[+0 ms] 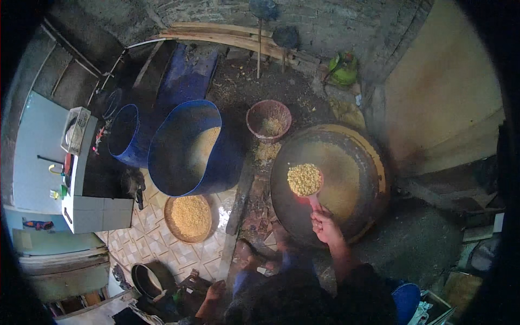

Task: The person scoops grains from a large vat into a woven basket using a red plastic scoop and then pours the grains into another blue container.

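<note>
My right hand (325, 227) grips the handle of a pinkish-red scoop (314, 201). Pale yellow beans (304, 178) fill the scoop in a heap. It is over a large round pan (284, 207), where cloudy yellowish liquid or a pale layer shows beneath haze. Low in the picture, my left hand (216, 290) is beside my knee; its fingers are too dark to make out. Left of the pan, a round shallow tray (167, 221) carries a heap of similar beans. A big blue plastic drum (227, 162) behind it has pale beans inside.
A reddish basket (269, 136) with residue stands behind the pan. A second blue drum (126, 156) is farther left. Two long-handled tools (259, 48) lean at the back wall near a green gas cylinder (344, 73). A dark pot (162, 274) sits on the tiled floor.
</note>
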`<state>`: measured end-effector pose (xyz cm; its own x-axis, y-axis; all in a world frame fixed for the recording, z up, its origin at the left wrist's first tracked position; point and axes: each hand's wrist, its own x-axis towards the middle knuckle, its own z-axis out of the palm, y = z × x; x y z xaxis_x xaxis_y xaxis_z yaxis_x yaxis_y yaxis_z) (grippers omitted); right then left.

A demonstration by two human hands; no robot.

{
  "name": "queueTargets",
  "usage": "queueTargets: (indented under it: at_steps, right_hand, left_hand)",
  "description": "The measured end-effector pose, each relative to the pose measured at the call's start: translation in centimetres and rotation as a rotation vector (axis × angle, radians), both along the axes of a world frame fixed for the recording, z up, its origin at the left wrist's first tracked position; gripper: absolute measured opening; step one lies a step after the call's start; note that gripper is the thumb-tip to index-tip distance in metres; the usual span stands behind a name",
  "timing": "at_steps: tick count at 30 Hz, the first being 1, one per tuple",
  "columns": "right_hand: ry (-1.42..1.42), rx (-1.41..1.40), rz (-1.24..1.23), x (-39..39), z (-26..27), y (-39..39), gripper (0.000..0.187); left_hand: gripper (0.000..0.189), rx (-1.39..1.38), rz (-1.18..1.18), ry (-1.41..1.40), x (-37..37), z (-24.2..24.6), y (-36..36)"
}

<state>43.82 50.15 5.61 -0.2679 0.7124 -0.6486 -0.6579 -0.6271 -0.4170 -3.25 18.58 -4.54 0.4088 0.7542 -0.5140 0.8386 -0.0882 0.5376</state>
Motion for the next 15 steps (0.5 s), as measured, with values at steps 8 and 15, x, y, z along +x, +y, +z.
queueTargets:
  at_steps: [8, 15]
  right_hand:
    - [0.006, 0.015, -0.060, -0.5, 6.5, -1.1, 0.038]
    - [-0.057, 0.066, -0.005, -1.7, 7.8, -2.4, 0.042]
  left_hand:
    - [0.039, -0.675, 1.263, -0.712, 1.3, 1.2, 0.9]
    - [0.038, -0.396, 1.229, -0.324, 3.3, 1.7, 1.5]
